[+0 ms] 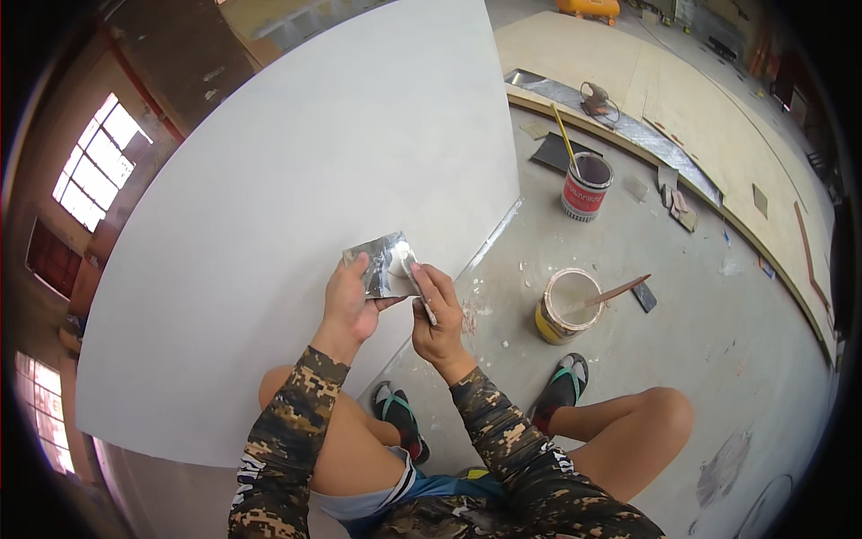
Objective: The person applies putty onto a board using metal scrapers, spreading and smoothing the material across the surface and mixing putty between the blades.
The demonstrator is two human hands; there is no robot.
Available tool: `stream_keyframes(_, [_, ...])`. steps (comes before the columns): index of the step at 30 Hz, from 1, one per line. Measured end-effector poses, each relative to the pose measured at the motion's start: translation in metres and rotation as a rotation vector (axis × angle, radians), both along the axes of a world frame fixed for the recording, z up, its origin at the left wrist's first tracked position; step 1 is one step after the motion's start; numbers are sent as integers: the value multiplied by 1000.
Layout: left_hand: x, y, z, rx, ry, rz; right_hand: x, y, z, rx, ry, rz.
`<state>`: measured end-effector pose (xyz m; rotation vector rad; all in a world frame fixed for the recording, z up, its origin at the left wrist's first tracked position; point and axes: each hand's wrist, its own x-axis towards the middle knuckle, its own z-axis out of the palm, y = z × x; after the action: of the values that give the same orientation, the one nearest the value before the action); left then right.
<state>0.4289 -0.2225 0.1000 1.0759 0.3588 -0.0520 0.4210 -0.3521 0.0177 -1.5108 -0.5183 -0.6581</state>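
My left hand grips a square, shiny metal plate smeared with whitish paste, its thumb on the upper face. At the plate's right edge, my right hand is closed around a narrow putty knife, seen almost edge-on. The blade seems to touch the plate, though its exact contact is hard to see. Both hands are over the near right edge of a large white panel, whose surface looks smooth.
Right of my hands stands an open can with a wooden stick in it. Farther off is a red-labelled can with a yellow-handled brush. A sander rests on a metal strip beside wooden boards. My feet flank the panel's corner.
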Motion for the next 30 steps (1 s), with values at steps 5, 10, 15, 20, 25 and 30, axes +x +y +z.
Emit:
stream_keyframes(5, [-6,9,3,74,-102,40,13,-23,-26,-210,-25,51])
stream_keyframes(10, [-5,15,7,246,-219,177,21,-41,-13,-201,83,33])
stream_keyframes(15, [0,17,-9,597,-443,193,9,-12,28,-525,-148,-52])
stream_keyframes(20, [1,40,35,465,-553,400,43,-12,-37,-456,23,201])
stream_keyframes(25, [-18,36,58,269,-557,444,145,-23,-76,-223,233,-213])
stream_keyframes(30, [-21,37,54,224,-493,370,236,-8,-72,-159,283,-466])
